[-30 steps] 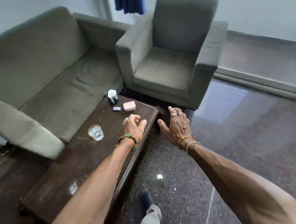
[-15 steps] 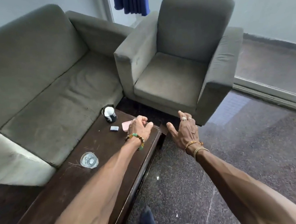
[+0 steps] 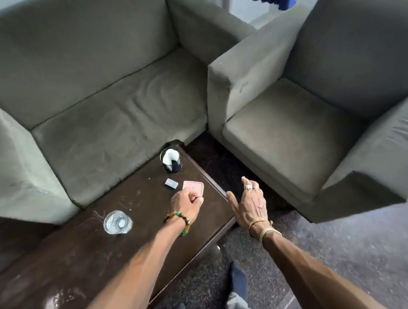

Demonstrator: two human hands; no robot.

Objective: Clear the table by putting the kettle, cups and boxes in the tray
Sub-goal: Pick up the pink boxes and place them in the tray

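The pink box [image 3: 194,186] is judged to be the thing in hand. The left hand [image 3: 186,202] is held over its near edge with fingers curled, though whether the box is pinched cannot be told. A grip across the box's sides is advised, followed by a straight lift, so that the small pale box [image 3: 171,183] just beside it is not knocked. The right hand [image 3: 250,206] is held spread and straight-fingered past the edge of the table [image 3: 82,255], holding nothing. No tray is seen, so its place must be found first. The pink box is flat with rounded corners and lies near the table's far end, in front of the dark cup [image 3: 171,160]. A glass [image 3: 117,222] stands well apart to the left.
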